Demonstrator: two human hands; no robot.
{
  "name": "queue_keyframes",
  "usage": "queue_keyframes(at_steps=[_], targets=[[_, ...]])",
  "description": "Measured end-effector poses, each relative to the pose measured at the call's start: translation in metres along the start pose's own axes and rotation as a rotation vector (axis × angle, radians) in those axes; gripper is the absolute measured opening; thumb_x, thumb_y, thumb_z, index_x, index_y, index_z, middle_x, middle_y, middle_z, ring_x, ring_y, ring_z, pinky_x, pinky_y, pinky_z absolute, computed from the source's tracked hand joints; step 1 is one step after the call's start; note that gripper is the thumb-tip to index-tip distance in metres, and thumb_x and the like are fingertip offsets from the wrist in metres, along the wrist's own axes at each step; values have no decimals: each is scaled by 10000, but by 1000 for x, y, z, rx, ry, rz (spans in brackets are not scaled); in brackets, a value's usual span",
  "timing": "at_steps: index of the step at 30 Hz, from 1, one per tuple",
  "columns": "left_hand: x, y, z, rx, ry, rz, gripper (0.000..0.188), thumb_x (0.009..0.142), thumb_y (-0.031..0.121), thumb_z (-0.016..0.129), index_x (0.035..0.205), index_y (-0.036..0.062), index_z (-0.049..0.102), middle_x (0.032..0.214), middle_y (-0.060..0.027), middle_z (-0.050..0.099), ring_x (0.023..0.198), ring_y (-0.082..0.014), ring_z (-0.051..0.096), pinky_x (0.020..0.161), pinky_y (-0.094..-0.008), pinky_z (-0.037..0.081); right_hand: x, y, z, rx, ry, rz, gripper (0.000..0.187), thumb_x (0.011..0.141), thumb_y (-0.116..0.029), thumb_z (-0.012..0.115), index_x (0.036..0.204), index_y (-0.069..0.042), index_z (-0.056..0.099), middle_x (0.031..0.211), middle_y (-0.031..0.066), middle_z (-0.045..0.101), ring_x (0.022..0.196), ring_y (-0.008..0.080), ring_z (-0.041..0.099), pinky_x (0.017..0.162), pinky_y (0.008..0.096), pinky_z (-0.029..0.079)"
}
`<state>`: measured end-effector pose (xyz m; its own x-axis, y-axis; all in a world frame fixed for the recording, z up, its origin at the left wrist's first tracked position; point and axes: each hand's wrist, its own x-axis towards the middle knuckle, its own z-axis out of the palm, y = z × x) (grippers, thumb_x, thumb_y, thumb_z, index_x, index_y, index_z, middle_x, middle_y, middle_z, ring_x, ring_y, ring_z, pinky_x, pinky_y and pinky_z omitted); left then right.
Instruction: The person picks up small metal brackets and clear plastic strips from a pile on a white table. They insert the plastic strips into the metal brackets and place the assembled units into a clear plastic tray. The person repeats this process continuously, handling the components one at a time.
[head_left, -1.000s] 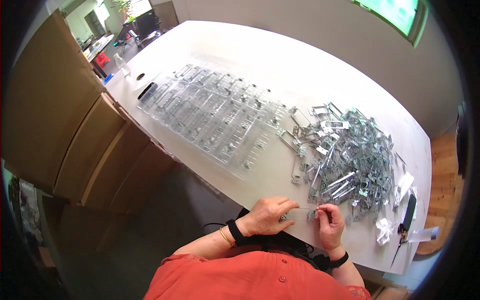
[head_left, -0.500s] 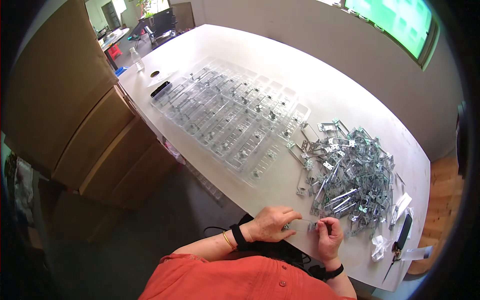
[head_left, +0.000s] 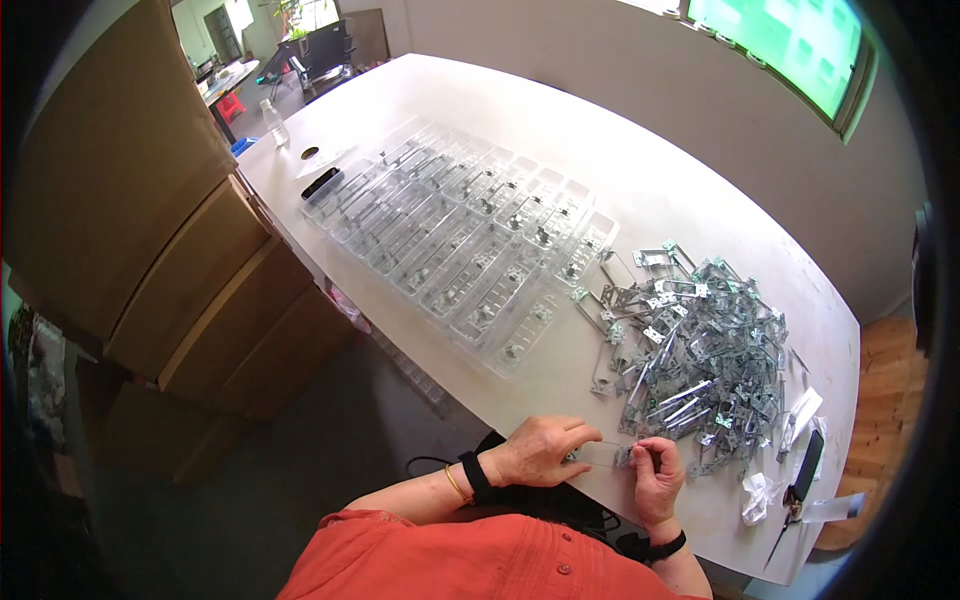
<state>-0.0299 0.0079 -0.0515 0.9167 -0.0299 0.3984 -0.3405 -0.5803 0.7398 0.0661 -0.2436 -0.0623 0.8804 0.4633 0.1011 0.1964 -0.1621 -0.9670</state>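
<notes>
Between my hands, at the near edge of the white table, is a small metal bracket with thin wire rods. My left hand is closed round its left end, hiding most of that end. The thumb and fingers of my right hand pinch its right end. Just beyond my right hand lies a large tangled heap of similar metal wire brackets. To the far left of the heap, clear plastic trays with long compartments hold more metal parts.
Right of the heap lie crumpled white tissue and black-handled scissors or pliers. A clear bottle stands at the table's far left corner. Stacked cardboard boxes rise along the left side. A wall with a window is at the back right.
Both hands keep hold of the bracket in nearly the same place. Only slight finger movement shows, and the view has shifted a little.
</notes>
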Motion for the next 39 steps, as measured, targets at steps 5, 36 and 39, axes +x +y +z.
queue_keyframes(at_steps=[5,36,39], targets=[[0,0,1,-7,-1,0,494,809,216,913,1249,98,720,924,-94,685,826,-339,697,705,-446,563,0,3,0,17,4,-8,111,1063,-6,725,1150,-56,677,942,0,687,798,79,632,731,241,521],[9,1,2,-48,11,-141,441,801,123,905,1207,49,750,847,-80,628,637,-209,553,591,-351,466,-7,-4,0,28,61,-28,132,1074,-41,728,1192,-50,670,1009,4,754,784,52,655,710,227,546],[9,-1,2,-40,20,-132,438,798,124,902,1202,50,751,847,-82,630,638,-212,559,593,-355,470,-7,-3,0,-17,53,-48,137,1067,-35,736,1188,-52,676,987,1,751,777,52,655,703,228,540]])
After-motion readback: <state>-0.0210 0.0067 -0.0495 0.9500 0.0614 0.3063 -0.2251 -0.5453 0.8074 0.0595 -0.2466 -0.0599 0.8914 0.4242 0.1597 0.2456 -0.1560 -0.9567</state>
